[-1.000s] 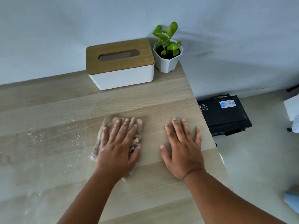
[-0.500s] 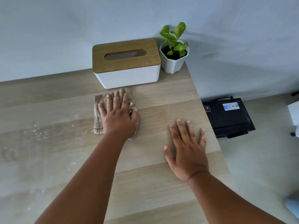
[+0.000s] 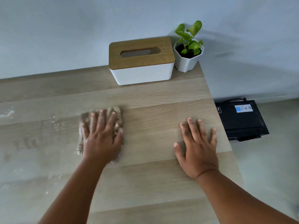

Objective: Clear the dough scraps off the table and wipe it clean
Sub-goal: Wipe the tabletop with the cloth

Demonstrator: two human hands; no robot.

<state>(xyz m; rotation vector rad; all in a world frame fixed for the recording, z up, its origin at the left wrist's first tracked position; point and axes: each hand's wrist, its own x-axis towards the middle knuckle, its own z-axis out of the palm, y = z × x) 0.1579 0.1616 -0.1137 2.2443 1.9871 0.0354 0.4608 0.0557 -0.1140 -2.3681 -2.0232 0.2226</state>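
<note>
Room: a pale blue-grey wall (image 3: 64,29) runs behind the tabletop; to the right the floor (image 3: 267,167) lies lower, with a black box (image 3: 241,120) bearing a small label set against the wall's foot.
Surface: a light wood-grain tabletop (image 3: 153,183), its right edge running diagonally toward the near right corner of the view.
Back corner: a white tissue box (image 3: 141,61) with a wooden slotted lid stands near the wall — just beside it, at the tabletop's far right corner, a small plant (image 3: 188,47) in a white faceted pot.
Cloth: a beige rag (image 3: 117,115), crumpled, lies flat on the tabletop left of centre, mostly covered by the hand above it.
Left hand (image 3: 102,136): fingers straight and spread, palm pressing the rag down onto the wood.
Right hand (image 3: 196,146): fingers spread, flat on bare tabletop near the right edge, holding nothing — seemingly a brace.
Residue: white flecks and a dull floury film (image 3: 53,125) mark the wood to the left of the rag; a further pale smear (image 3: 7,113) shows at the far left. The wood between the two hands looks free of it.
Step in hand: wiping, judged from the pressed rag; no sizeable dough scraps can be made out.
Next move calls for: carrying the rag leftward across the dusted zone with steady downward pressure, gathering the flecks rather than spreading them.
</note>
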